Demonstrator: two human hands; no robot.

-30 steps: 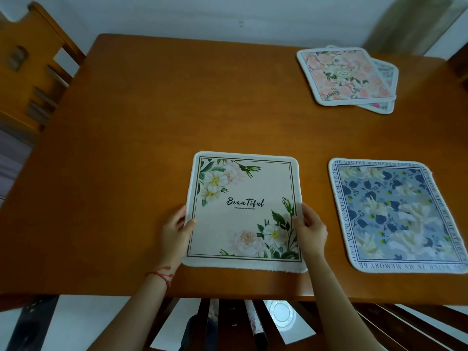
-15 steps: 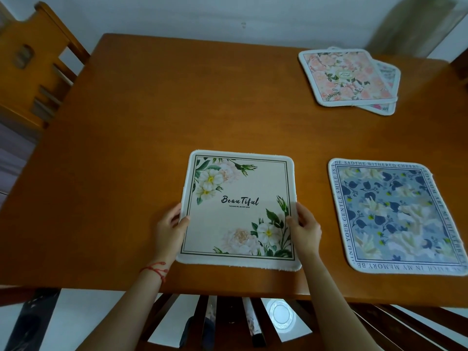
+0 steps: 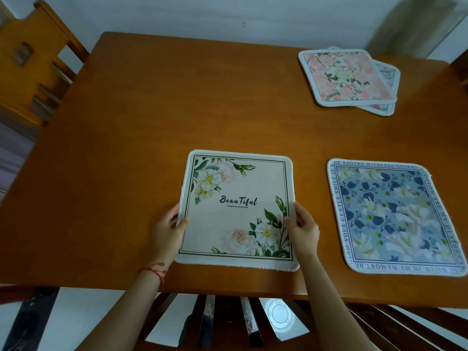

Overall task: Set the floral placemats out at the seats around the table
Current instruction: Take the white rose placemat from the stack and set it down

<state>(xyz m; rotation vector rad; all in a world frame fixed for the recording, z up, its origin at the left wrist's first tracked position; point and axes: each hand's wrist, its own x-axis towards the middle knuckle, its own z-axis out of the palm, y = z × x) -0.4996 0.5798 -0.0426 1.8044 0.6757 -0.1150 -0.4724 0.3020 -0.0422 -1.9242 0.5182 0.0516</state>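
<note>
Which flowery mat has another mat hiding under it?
The pink rose placemat at the far right; a second mat peeks out beneath it. The others lie alone.

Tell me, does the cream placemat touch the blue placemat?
Apart. The head view shows bare table between the cream placemat and the blue placemat.

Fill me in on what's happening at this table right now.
A person is laying out floral placemats on a wooden table. Both hands grip the cream "Beautiful" placemat by its sides, left hand on the left edge and right hand on the right, at the near edge. A blue floral placemat lies flat beside it. At the far right, a pink floral placemat sits on top of another placemat.
</note>
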